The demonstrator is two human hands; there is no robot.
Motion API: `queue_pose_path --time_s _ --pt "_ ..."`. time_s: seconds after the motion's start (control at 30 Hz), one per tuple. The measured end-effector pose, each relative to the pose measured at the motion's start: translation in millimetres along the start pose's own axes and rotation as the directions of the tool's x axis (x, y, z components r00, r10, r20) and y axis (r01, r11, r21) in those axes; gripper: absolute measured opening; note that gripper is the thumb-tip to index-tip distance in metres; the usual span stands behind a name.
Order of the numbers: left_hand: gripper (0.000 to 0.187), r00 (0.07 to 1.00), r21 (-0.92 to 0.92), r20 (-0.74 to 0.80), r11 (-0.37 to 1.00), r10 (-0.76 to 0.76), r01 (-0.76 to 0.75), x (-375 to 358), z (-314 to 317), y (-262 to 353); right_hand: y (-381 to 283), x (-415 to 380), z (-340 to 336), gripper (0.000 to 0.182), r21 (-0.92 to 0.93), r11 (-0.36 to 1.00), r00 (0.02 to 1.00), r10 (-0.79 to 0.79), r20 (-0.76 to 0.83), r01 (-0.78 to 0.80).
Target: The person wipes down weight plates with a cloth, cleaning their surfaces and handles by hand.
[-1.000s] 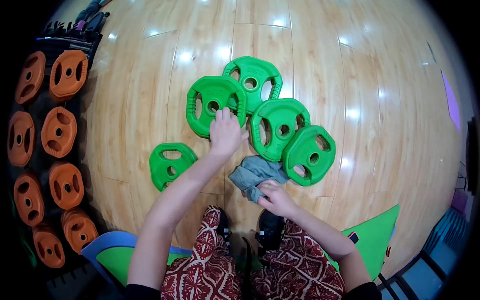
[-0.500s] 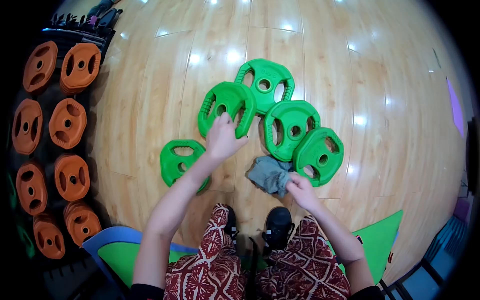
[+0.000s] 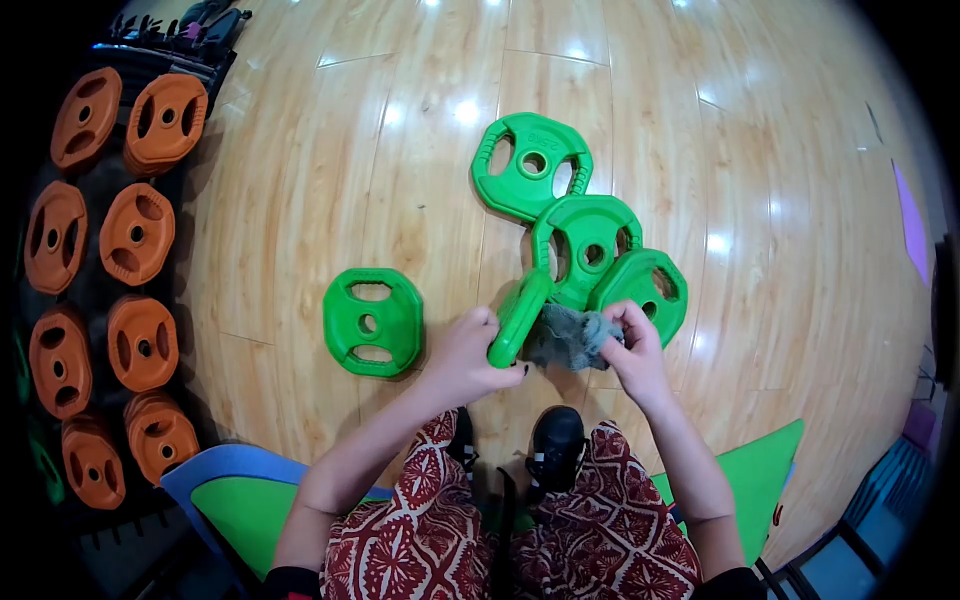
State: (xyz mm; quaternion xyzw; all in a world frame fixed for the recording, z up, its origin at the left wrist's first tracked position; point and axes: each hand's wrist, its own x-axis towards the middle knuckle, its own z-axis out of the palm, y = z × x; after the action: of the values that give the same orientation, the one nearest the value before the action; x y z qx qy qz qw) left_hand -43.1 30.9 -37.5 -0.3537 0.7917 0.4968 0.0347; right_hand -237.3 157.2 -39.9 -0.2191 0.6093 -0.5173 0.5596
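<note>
My left hand point(image 3: 468, 352) grips a green weight plate point(image 3: 520, 318) by its edge, and the plate stands tilted nearly edge-on above my feet. Pinched in my right hand point(image 3: 636, 350) is a grey cloth point(image 3: 574, 338), which hangs beside the raised plate. Three more green plates overlap in a row on the floor: a far one point(image 3: 532, 166), a middle one point(image 3: 588, 250) and a near one point(image 3: 660, 295) partly behind my right hand. A separate green plate point(image 3: 373, 322) lies flat to the left of my left hand.
Stacks of orange plates point(image 3: 137, 234) fill a dark rack at the left. My black shoes point(image 3: 557, 447) stand on the wooden floor point(image 3: 290, 200). Green mats point(image 3: 750, 480) lie at both sides of my legs, and a purple strip point(image 3: 910, 225) is far right.
My left hand has brought its plate off the far plate, towards me and right, tilting it up on edge. My right hand has moved slightly up and right with the cloth.
</note>
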Motion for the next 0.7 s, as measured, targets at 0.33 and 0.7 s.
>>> queue_pose_path --time_s 0.33,0.7 --pt "0.029 0.984 -0.093 -0.152 0.99 0.095 -0.11 -20 16 -20 -5 5 73 0.027 -0.748 0.517 0.901 -0.347 0.26 0.415" --pt "0.022 0.966 -0.033 -0.196 0.984 0.167 -0.177 -18 8 -26 -16 31 67 0.022 -0.848 0.443 0.906 -0.412 0.095 0.29"
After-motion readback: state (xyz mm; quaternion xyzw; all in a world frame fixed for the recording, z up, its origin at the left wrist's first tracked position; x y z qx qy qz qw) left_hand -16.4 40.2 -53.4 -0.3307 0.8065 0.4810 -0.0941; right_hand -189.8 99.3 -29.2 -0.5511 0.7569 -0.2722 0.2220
